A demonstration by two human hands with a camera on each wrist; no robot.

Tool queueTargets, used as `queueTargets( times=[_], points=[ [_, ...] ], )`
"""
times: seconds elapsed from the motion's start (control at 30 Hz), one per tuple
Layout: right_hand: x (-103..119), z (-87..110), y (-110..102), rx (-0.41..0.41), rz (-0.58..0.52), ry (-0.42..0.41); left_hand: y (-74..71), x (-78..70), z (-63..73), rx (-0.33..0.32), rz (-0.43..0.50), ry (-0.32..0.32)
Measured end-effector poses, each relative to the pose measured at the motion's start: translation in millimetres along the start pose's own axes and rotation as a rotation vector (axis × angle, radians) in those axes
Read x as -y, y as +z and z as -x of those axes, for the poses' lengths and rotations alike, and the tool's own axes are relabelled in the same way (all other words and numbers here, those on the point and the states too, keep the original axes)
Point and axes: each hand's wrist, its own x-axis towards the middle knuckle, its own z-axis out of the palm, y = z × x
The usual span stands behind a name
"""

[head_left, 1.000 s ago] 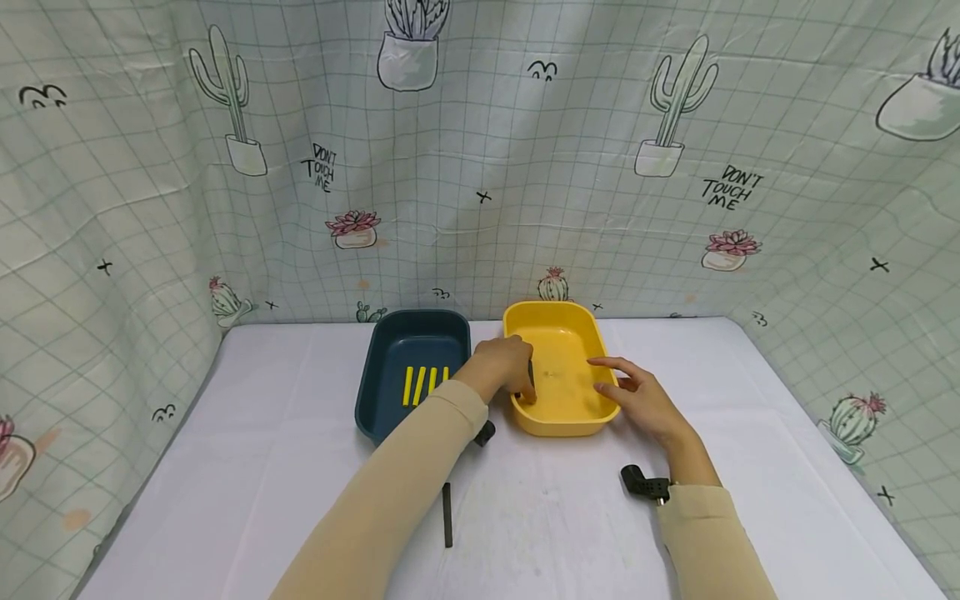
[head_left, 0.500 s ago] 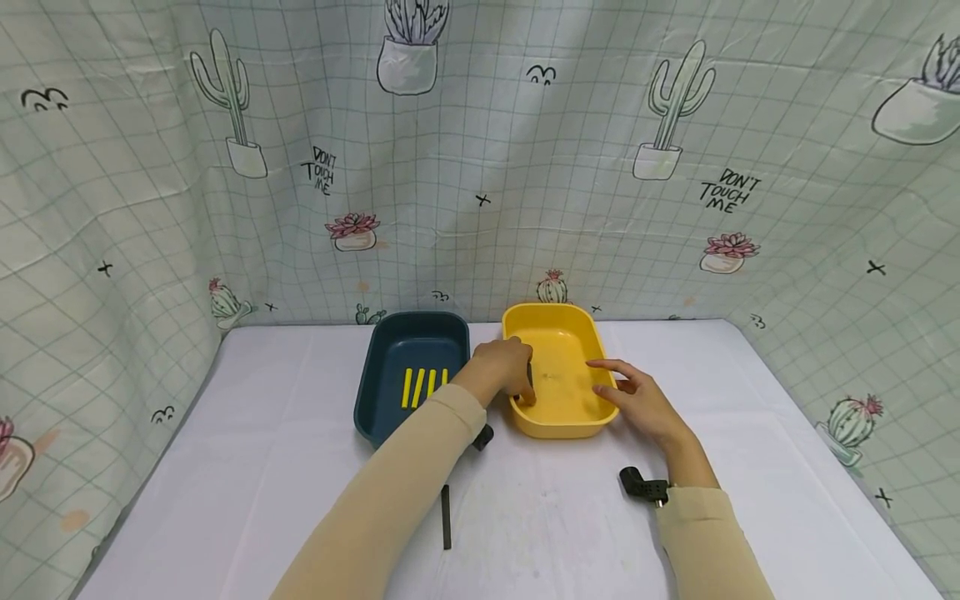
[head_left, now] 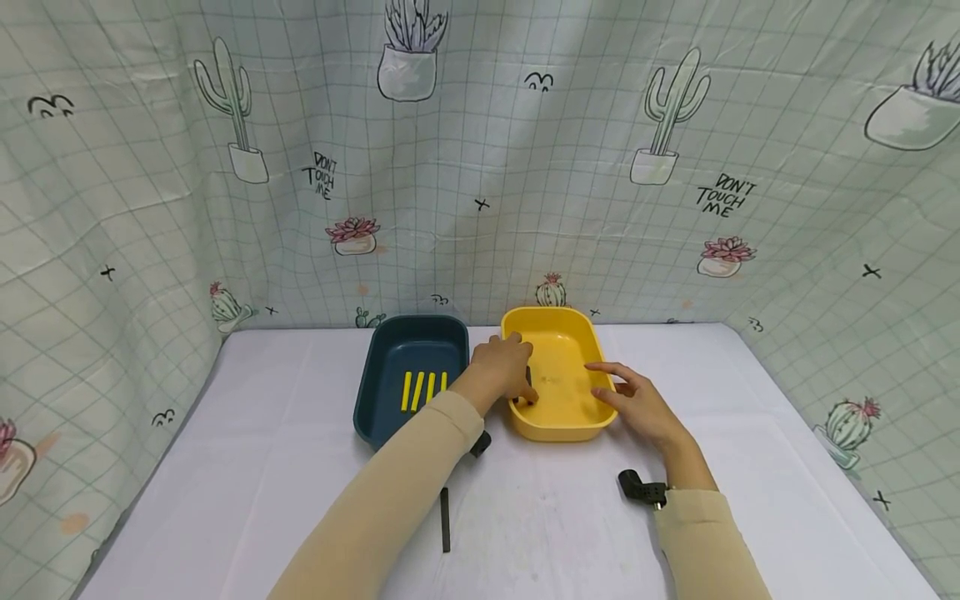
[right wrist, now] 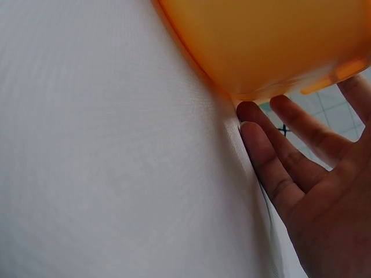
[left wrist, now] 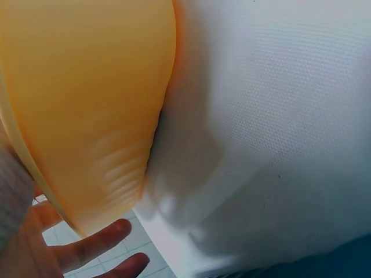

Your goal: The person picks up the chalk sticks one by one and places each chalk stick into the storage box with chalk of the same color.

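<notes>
My left hand (head_left: 501,367) reaches over the left rim of the yellow tray (head_left: 555,432), its thumb and fingers spread apart. Between thumb and index finger shows part of a dark stick (head_left: 528,375), mostly covered by the hand. In the left wrist view, outstretched fingers (left wrist: 95,243) lie beyond the tray's outer wall. At the right rim rests my right hand (head_left: 647,408), thumb and index finger reaching over the edge, nothing held. The right wrist view has its other fingers (right wrist: 278,145) straight beneath the tray's wall.
A dark blue tray (head_left: 362,417) holding several yellow sticks (head_left: 417,392) stands to the left, partly behind the left forearm. One black stick (head_left: 446,521) lies on the white table in front. A patterned curtain (head_left: 480,167) borders the table's back.
The left thumb and fingers have spread slightly apart around the dark stick. The right hand stays at the tray's right rim. The head view has tilted up a little.
</notes>
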Motion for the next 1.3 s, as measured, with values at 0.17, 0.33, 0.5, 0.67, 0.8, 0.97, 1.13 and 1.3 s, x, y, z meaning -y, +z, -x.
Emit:
queueTargets(
  times=[0.17, 0.33, 0.5, 0.67, 0.8, 0.97, 1.13, 1.3],
  points=[
    [0.1, 0.0, 0.7, -0.005, 0.002, -0.006, 0.4, 0.3, 1.2, -0.047, -0.027, 0.007],
    [-0.1, 0.1, 1.1, -0.008, 0.004, -0.007, -2.0, 0.4, 3.8, -0.058, -0.018, 0.012],
    [-0.2, 1.0, 1.2, -0.007, 0.005, -0.007, -4.8, -1.1, 10.4, -0.076, -0.009, 0.029],
    [-0.2, 1.8, 1.2, -0.008, 0.003, -0.010, -8.0, -2.0, 18.3, -0.087, 0.004, 0.035],
    [1.0, 0.9, 1.4, -0.010, 0.003, -0.011, -11.0, -0.5, 24.8, -0.099, -0.001, 0.034],
    [2.3, 0.2, 2.3, -0.012, 0.010, -0.008, -14.1, 4.6, 35.4, -0.110, 0.004, 0.040],
    [1.8, 0.1, 1.4, -0.019, 0.017, 0.006, -16.4, 10.5, 47.3, -0.112, -0.024, 0.073],
    [1.2, 1.0, 0.6, -0.018, 0.024, 0.007, -18.4, 15.3, 61.3, -0.123, -0.031, 0.097]
  ],
)
